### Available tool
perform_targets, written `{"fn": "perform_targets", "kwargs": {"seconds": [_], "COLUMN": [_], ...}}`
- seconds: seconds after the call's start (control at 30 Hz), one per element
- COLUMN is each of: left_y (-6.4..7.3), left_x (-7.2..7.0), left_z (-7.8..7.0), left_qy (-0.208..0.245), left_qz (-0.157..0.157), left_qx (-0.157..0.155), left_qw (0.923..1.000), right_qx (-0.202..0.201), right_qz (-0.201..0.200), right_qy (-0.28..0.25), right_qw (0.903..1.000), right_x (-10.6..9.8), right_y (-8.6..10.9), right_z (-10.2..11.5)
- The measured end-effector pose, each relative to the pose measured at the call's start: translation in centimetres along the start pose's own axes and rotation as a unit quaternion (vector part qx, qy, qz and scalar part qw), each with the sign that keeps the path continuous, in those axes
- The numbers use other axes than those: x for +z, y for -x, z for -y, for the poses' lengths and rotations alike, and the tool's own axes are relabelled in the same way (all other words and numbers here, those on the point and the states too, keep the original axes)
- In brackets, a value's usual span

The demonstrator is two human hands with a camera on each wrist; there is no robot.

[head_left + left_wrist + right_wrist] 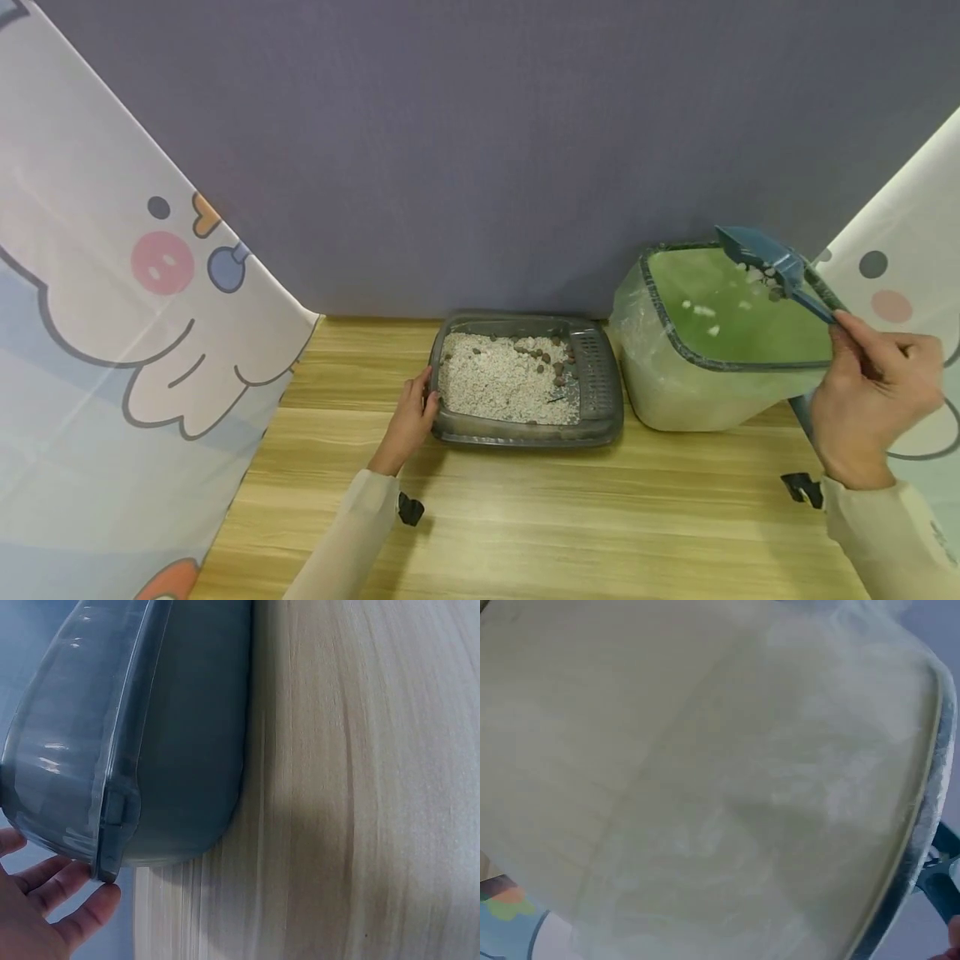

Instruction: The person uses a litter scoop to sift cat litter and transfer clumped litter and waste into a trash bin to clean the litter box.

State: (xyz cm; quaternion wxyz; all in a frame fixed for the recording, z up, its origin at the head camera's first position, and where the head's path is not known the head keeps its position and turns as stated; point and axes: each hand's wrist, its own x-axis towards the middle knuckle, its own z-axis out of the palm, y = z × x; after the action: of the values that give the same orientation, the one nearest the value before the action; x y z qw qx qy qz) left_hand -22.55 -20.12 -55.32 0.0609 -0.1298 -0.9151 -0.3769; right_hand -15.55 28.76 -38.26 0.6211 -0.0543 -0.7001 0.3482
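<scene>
My right hand point(862, 400) pinches the thin handle of a blue litter scoop point(761, 250) over a bin point(690, 392) lined with a clear plastic bag. The scoop is tilted, and pale clumps fall below it into the bin. On the left, my left hand point(411, 421) rests its fingers against the left end of a grey litter box point(525, 435). In the left wrist view, loosely spread fingertips point(64, 889) touch the box's rim. Pale granular litter point(495, 379) fills much of the box, with several brown clumps point(558, 371) towards the right.
A wood-grain table point(525, 517) carries the box and the bin, which stand side by side. Behind them rises a grey-blue fabric wall point(480, 150). Cartoon-printed curtains point(97, 208) hang at both sides.
</scene>
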Motion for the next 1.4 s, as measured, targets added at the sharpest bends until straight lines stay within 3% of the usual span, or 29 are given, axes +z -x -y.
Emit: {"fn": "perform_targets", "kwargs": {"seconds": [0.17,0.33,0.47,0.57,0.67,0.77,0.87,1.1,1.2,1.4], "left_y": [0.1,0.1,0.0,-0.1,-0.1,-0.1,-0.1,-0.1,-0.1,-0.2], "left_x": [-0.1,-0.2,-0.2,-0.1,0.0,0.0,-0.1,-0.1,-0.1,-0.1], "left_z": [0.0,0.1,0.1,0.1,0.1,0.1,0.2,0.2,0.1,0.2], "left_qy": [0.005,0.009,0.013,0.016,0.018,0.012,0.010,0.015,0.014,0.013], "left_qz": [0.004,0.006,0.001,0.001,0.002,0.000,0.001,0.008,0.003,-0.009], "left_qx": [-0.001,-0.003,-0.004,-0.004,-0.001,0.000,-0.008,-0.008,-0.005,0.001], "left_qw": [1.0000,0.9999,0.9999,0.9999,0.9998,0.9999,0.9999,0.9998,0.9999,0.9999], "right_qx": [-0.005,0.036,0.060,0.049,0.025,-0.006,-0.028,0.024,0.023,0.026], "right_qz": [-0.019,-0.002,0.038,0.087,0.159,0.246,0.327,0.486,0.524,0.566], "right_qy": [-0.005,-0.023,-0.038,-0.032,-0.041,-0.042,-0.042,-0.002,0.021,0.049], "right_qw": [0.9998,0.9991,0.9967,0.9945,0.9861,0.9683,0.9437,0.8738,0.8513,0.8223], "right_x": [0.1,0.4,0.8,1.3,2.0,3.0,4.5,8.0,9.0,11.0], "right_y": [0.1,0.3,1.1,1.9,2.9,4.5,6.8,12.4,13.5,13.6], "right_z": [-0.2,0.4,2.1,3.6,5.0,6.4,7.3,7.8,7.6,7.4]}}
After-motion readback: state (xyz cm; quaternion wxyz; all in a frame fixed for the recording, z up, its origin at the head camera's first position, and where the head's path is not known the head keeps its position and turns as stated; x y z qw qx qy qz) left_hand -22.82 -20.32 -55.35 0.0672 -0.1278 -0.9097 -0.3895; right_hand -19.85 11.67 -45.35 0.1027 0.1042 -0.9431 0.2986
